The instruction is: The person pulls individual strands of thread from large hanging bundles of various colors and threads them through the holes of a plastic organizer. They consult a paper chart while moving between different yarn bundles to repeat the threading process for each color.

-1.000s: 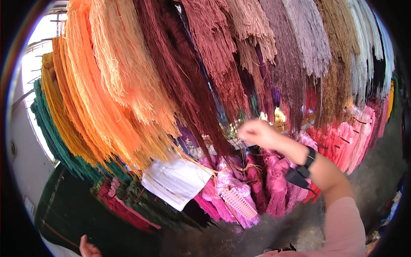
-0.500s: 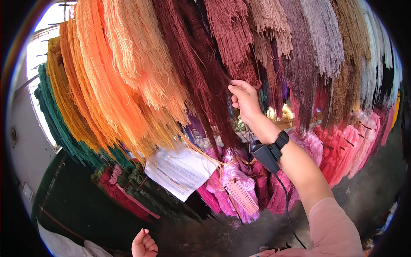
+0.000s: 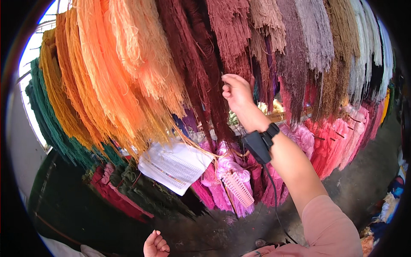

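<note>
The left hand (image 3: 156, 245) is cut off at the wrist by the lower edge, and whether anything is held within its curled fingers cannot be told. Behind the right hand (image 3: 236, 91), part of the hanging yarn is hidden; whether any strand is pinched cannot be made out. The tops of the orange skeins (image 3: 109, 81) are cropped by the upper edge. The print on the paper sheet (image 3: 176, 168) is too small to be read. The heap at far right (image 3: 390, 200) is clipped by the dark rim.
</note>
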A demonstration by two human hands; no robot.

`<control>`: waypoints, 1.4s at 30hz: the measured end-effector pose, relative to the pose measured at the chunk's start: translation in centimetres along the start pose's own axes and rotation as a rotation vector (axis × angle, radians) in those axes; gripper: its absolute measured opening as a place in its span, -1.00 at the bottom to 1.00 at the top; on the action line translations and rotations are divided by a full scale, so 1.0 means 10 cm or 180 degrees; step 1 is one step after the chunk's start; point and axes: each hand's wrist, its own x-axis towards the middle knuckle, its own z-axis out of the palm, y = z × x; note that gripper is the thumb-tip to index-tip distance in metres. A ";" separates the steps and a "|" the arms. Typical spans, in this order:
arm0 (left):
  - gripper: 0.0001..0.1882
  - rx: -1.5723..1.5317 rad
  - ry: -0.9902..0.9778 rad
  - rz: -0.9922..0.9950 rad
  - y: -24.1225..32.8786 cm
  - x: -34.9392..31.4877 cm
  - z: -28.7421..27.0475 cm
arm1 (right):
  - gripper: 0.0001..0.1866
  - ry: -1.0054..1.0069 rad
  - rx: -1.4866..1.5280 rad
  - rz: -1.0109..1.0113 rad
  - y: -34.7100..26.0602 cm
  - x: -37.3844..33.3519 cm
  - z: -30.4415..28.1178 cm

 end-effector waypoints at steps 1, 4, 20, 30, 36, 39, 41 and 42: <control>-0.87 -0.0024 0.0019 -0.0015 -0.01 0.00 -0.09 | -0.90 0.0011 0.0415 0.0041 -0.03 -0.06 -0.01; -0.86 -0.0032 0.0218 -0.0088 -0.04 0.04 -0.38 | -0.89 0.0151 0.0768 0.0165 -0.06 -0.17 0.00; -0.92 -0.0525 -0.0824 -0.0620 -0.19 0.14 -0.72 | -0.99 -0.1165 0.1557 0.0069 -0.26 -0.36 -0.15; -0.87 -0.0377 -0.0247 -0.0805 -0.38 0.33 -0.68 | -0.91 -0.1093 -0.3322 0.0239 0.43 -2.60 -1.61; -0.85 -0.0041 -0.0349 -0.1032 -0.48 0.42 -0.64 | -0.83 -0.2034 -0.5899 0.3150 0.18 -5.07 -3.45; -0.85 -0.0170 -0.0371 -0.1229 -0.54 0.51 -0.74 | -0.70 -0.2232 -0.5465 0.6134 -0.79 -6.21 -3.80; -0.85 -0.0169 -0.0274 -0.1408 -0.63 0.67 -0.76 | -0.67 -0.1461 -0.4972 0.7585 -1.26 -6.90 -3.70; -0.85 -0.0154 -0.0323 -0.1483 -0.69 0.73 -0.79 | -0.68 -0.1404 -0.4555 0.7843 -1.46 -7.04 -3.48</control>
